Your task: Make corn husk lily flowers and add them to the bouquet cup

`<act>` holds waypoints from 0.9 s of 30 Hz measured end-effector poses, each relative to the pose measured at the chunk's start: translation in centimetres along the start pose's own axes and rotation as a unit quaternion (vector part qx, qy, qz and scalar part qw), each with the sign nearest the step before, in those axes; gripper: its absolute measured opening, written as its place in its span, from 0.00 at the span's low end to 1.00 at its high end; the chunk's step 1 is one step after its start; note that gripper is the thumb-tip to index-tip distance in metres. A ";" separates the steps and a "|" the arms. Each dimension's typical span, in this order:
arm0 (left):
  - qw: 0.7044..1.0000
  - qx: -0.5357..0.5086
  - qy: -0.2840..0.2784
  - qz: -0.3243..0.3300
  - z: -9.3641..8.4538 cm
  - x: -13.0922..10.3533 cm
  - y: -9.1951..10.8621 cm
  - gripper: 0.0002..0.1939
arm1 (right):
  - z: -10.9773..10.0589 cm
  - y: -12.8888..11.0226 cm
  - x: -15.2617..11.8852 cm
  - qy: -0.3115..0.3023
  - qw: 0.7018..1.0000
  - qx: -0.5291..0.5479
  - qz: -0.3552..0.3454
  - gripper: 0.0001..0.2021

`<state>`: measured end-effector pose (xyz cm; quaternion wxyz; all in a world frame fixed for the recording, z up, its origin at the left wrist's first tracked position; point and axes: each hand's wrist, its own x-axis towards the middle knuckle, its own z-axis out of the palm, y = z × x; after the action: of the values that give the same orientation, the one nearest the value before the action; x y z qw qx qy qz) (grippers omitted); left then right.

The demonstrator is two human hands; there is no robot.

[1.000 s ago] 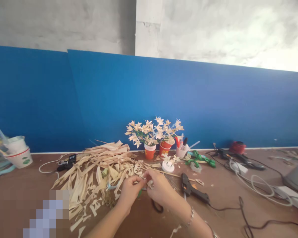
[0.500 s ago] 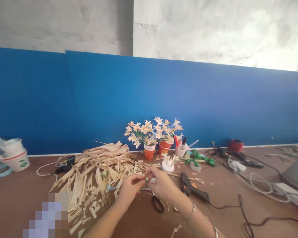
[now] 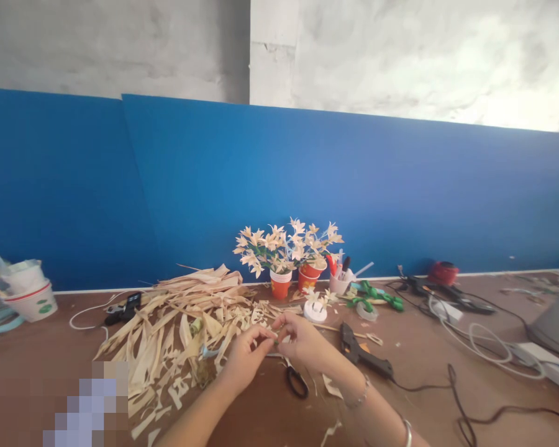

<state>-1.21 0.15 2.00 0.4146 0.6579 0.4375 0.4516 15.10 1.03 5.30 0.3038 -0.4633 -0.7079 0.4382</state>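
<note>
left grip: lower centre of frame, thumb and forefinger together, apparently clamped on small green-tipped piece
right grip: just beside left, fingers curled, forefinger arched; closed on anything or not, cannot tell
small piece: between both sets of fingertips, lower centre, mostly hidden; exact shape unclear
just changed: right fingers looking more spread than half a second earlier; pale scrap by right forearm more exposed
meaning: probably fine finger adjustment, piece likely steadied from left side
black-handled scissors: on table, below right grip, untouched
glue gun: lying right of right forearm, cord off to lower right
husk strips: heaped left of left grip, cut bits at near edge
pale flowers: upright in orange cups, mid-frame, before blue panel
white round base: beyond right grip, small blooms on top
green bundle: right of centre, beside clear tape roll
</note>
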 end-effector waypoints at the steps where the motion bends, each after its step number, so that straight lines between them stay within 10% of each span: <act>1: 1.000 0.005 0.004 -0.001 0.1 0.0 0.0 0.08 | 0.2 -0.1 -0.1 0.023 0.998 -0.056 -0.021 0.15; 10: 0.999 0.023 0.041 -0.019 0.3 0.3 -0.3 0.11 | 1.7 -0.8 -0.6 0.162 0.906 -0.374 -0.116 0.06; 27: 1.000 0.015 0.001 0.009 -0.2 -0.2 1.1 0.08 | -0.6 0.5 0.3 -0.001 0.997 -0.078 -0.022 0.04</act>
<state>-1.21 -0.33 3.06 0.4003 0.6675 0.4386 0.4493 15.65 1.54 5.11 0.2755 -0.4699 -0.7501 0.3751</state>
